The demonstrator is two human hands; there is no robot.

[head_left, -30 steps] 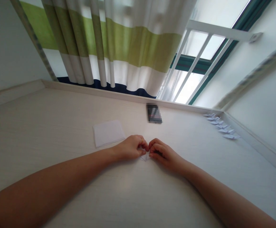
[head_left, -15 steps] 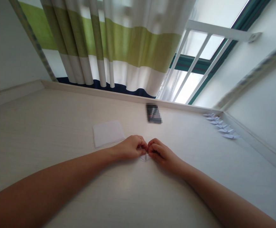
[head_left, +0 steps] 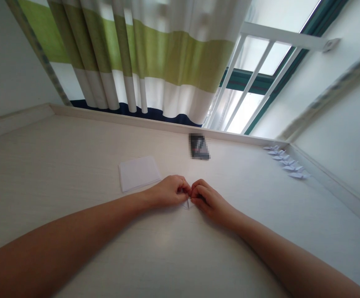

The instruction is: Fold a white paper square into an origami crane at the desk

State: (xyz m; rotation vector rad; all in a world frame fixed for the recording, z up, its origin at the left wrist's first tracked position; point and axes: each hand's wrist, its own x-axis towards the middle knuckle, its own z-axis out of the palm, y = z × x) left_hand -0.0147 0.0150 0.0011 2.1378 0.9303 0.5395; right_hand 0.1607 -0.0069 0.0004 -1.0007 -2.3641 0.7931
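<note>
Left hand (head_left: 170,191), right hand (head_left: 208,198) edging closer, short of surface's (head_left: 155,256) far edge — fingers (head_left: 200,190) pinching paper (head_left: 188,204), nearly closed — likely creasing it.

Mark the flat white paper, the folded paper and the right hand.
Flat white paper (head_left: 139,174), head view: top face.
Folded paper (head_left: 186,205), head view: exposed near end.
Right hand (head_left: 210,201), head view: back of hand.

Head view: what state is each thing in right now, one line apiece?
Left hand: fingers closed on the small paper
Right hand: fingers curled, pinching the small paper
Small paper: folded, partly hidden by fingers
Paper stack: lying flat
Folded papers: lined up in a row
Dark item: lying flat, details blurred
Curtain: partly drawn
</note>
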